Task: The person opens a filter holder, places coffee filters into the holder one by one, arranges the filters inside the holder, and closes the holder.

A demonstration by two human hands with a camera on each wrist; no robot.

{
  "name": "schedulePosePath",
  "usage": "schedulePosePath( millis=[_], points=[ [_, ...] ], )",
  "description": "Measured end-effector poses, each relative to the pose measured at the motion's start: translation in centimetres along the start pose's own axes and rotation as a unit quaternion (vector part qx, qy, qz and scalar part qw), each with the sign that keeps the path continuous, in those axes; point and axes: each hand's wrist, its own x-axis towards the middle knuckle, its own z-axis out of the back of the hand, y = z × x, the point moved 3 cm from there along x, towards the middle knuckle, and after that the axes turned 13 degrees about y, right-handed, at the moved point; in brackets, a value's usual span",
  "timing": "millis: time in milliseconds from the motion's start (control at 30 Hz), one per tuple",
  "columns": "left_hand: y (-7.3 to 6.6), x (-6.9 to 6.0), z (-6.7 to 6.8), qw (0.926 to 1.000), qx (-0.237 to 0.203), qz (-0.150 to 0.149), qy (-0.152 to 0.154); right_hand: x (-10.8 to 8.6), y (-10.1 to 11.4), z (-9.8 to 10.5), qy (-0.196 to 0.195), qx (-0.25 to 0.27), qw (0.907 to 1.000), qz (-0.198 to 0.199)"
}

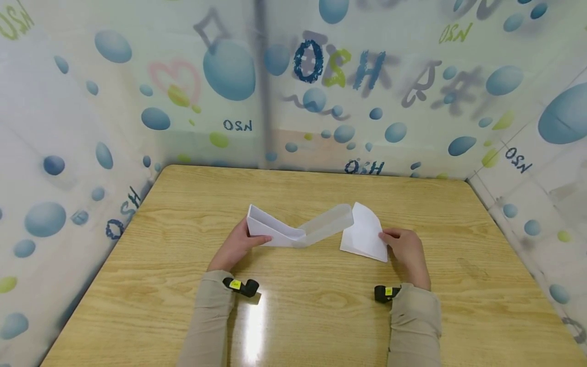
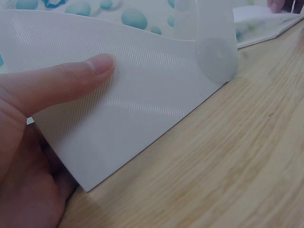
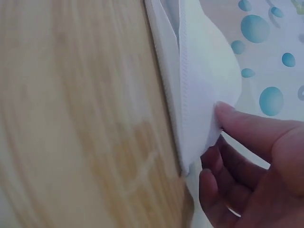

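Note:
My left hand point(image 1: 237, 243) grips the left end of a white plastic case point(image 1: 275, 230), thumb on its ribbed front wall and fingers behind. The case is tilted, and its translucent lid point(image 1: 327, 223) is swung out to the right on a round hinge, seen close in the left wrist view. To the right, my right hand point(image 1: 407, 252) pinches the right edge of a folded white face mask point(image 1: 365, 232) between thumb and fingers. In the right wrist view the mask has a curved outline and an embossed seam. Its upper left edge lies near the lid's free end.
Both hands work over a wooden table point(image 1: 321, 316). A patterned curtain point(image 1: 293, 117) with blue dots and letters hangs behind and at both sides. Each wrist wears a small black camera, such as the left one point(image 1: 242, 287).

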Motion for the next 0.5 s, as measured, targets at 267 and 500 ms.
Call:
schedulePosePath(
  millis=[267,500],
  points=[
    [-0.03,-0.03,-0.04,1.0,0.001,0.001,0.0,0.12,0.14,0.14,-0.016,0.027,0.9995,0.005],
    [-0.13,-0.02,0.04,1.0,0.007,0.0,0.002,0.19,0.28,0.12,-0.021,0.052,0.9984,0.001]
  ],
)
